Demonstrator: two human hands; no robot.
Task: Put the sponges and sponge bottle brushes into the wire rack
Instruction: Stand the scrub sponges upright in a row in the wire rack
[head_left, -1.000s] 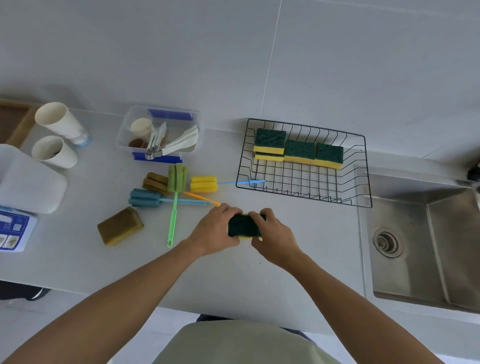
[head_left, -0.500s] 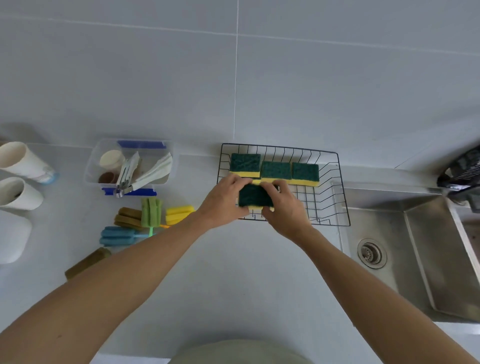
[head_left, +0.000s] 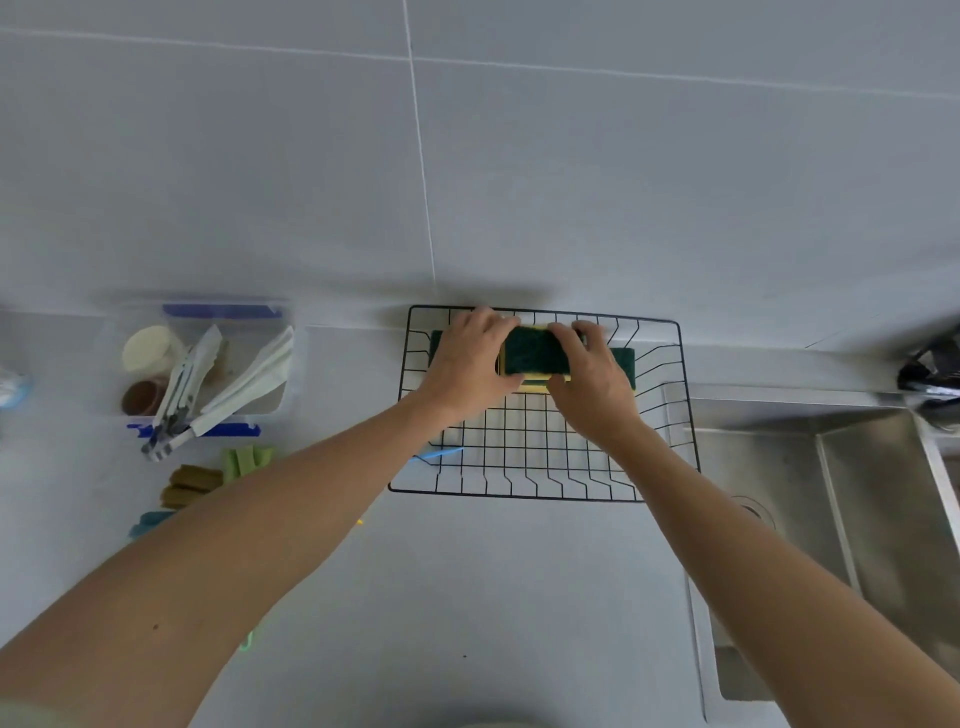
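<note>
Over the back row of the black wire rack, both hands now hold the green-topped yellow sponge: left hand pinching its left end, right hand its right end. A second ago the sponge sat low over the grey surface near the rack's front; it has since travelled to the rear, above the green sponges already stored. Likely about to be set on that row. Bottle brushes, olive and green, remain on the surface at left, so task is partway done
</note>
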